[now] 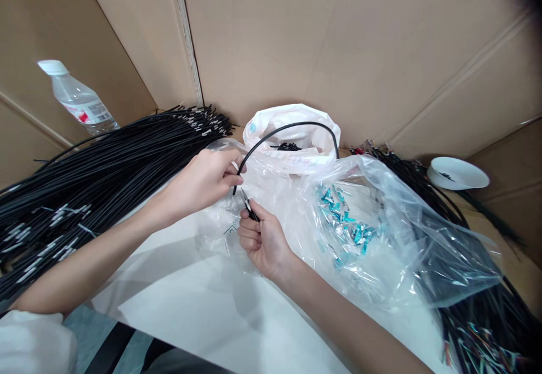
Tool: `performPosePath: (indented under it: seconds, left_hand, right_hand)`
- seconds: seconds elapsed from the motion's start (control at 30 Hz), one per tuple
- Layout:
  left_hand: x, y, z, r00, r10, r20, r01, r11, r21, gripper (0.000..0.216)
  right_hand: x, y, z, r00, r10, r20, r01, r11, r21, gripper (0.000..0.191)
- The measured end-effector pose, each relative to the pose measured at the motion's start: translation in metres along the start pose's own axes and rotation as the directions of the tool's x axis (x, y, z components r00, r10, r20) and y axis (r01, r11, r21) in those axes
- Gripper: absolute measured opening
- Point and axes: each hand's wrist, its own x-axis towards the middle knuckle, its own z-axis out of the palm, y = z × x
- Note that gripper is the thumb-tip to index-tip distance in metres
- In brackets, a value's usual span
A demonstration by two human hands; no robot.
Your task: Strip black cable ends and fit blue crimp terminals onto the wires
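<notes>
My left hand [207, 179] is closed in a pinch on the near end of a black cable [292, 127] that arches up and over to the right. Just below it, my right hand [262, 238] is curled round a small black-handled tool [249, 205] whose metal tip points up toward the cable end. Both hands meet over a white table surface [203, 300] and crumpled clear plastic. A clear bag [376, 238] right of my right hand holds several small teal pieces [345, 224].
A large bundle of black cables [84, 187] lies at the left. A white plastic bag [292, 131] with black bits stands behind the hands. More cables [478, 317] and a white bowl [457, 173] sit at the right. A water bottle [78, 100] leans against cardboard walls [339, 40].
</notes>
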Motion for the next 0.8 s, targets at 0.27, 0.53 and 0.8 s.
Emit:
performPosePath:
  seconds: [0.27, 0.53, 0.8]
  left_hand:
    - [-0.0006, -0.0016, -0.0011, 0.999, 0.037, -0.006, -0.037, 0.999, -0.001, 0.008]
    - [0.0003, -0.0027, -0.0024, 0.999, 0.041, -0.003, -0.041, 0.999, -0.019, 0.008]
    - [-0.0010, -0.0030, -0.0033, 0.999, 0.051, -0.007, -0.051, 0.997, -0.056, 0.010]
  right_hand:
    - [0.0017, -0.0006, -0.0027, 1.000, 0.017, 0.025, -0.016, 0.999, -0.044, 0.051]
    - [0.0060, -0.0024, -0.0064, 1.000, -0.012, 0.018, 0.012, 0.999, -0.041, 0.053]
    - [0.0067, -0.0024, -0.0074, 1.000, -0.005, -0.014, 0.004, 0.999, -0.052, 0.052]
